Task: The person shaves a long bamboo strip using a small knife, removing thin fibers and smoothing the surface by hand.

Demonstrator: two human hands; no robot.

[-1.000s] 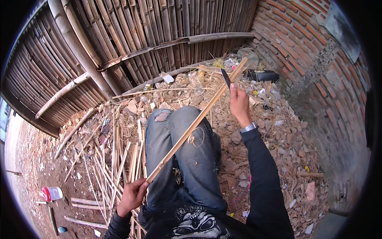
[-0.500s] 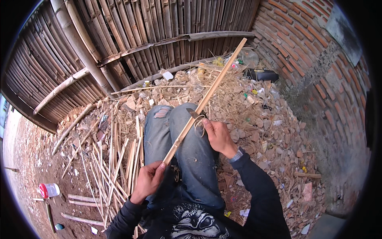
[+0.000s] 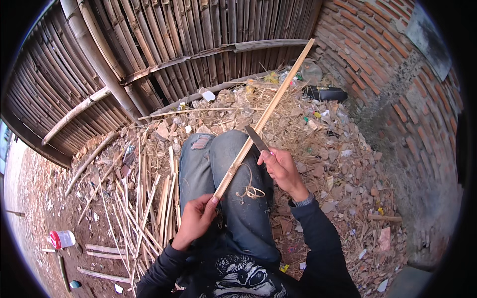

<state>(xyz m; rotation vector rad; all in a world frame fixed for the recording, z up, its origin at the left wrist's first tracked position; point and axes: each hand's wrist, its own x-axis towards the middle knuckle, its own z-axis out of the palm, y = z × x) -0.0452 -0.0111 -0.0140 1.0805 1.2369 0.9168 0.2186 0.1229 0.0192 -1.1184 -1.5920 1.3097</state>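
Note:
My left hand (image 3: pixel 196 221) grips the near end of a long pale bamboo strip (image 3: pixel 268 111) that slants up and to the right across my jeans-clad knees (image 3: pixel 226 164). My right hand (image 3: pixel 282 171) holds a dark-bladed knife (image 3: pixel 257 138), its blade laid against the strip just above my knee. A curled shaving (image 3: pixel 251 189) hangs from the strip over my lap.
A pile of split bamboo strips (image 3: pixel 144 208) lies on the ground at my left. A bamboo wall (image 3: pixel 164 44) stands ahead and a brick wall (image 3: pixel 392 84) at the right. Straw, rubble and litter cover the ground. A red-and-white container (image 3: pixel 62 239) sits at lower left.
My right hand came down from high on the strip to the part over my knee, knife blade now against it. The left hand moved up with the strip's near end.

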